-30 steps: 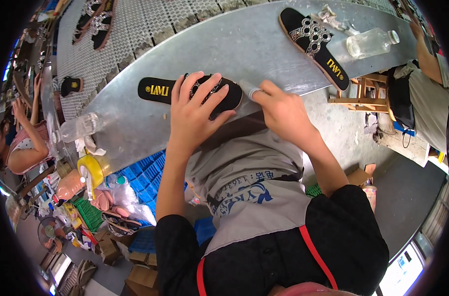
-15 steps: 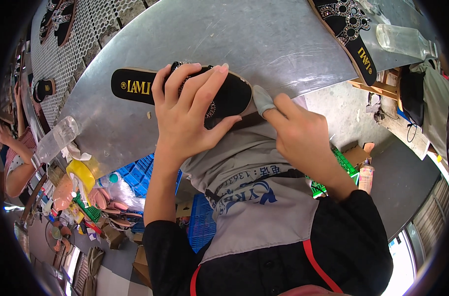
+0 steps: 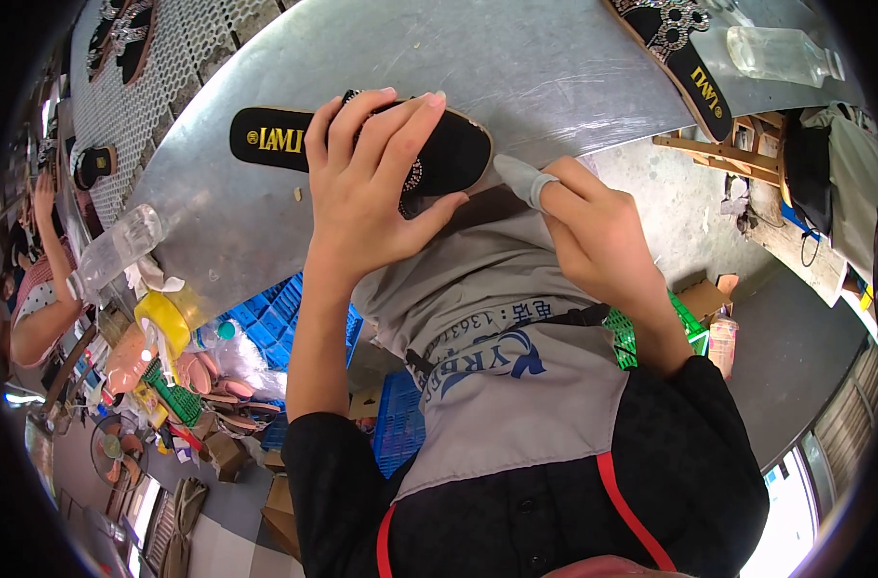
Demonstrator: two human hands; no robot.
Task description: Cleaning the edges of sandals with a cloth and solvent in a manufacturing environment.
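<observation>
A black sandal (image 3: 275, 140) with gold lettering on its insole lies on the grey metal table (image 3: 516, 58). My left hand (image 3: 372, 188) is pressed flat over its toe half, fingers spread across a beaded strap and thumb hooked round the near edge. My right hand (image 3: 593, 231) sits at the sandal's toe tip, its index finger in a grey finger cot touching the rim. I wear a grey apron over a black top.
A second black sandal (image 3: 675, 43) with a beaded strap and a clear plastic bottle (image 3: 781, 53) lie at the table's far right. Another bottle (image 3: 116, 246) and yellow tape (image 3: 164, 318) sit at the left edge. Blue crates (image 3: 266, 318) stand below. A person (image 3: 34, 279) sits far left.
The view has closed in on the sandal. My left hand stays pressed over it, while my right hand has kept to the toe end, its covered finger at the rim.
</observation>
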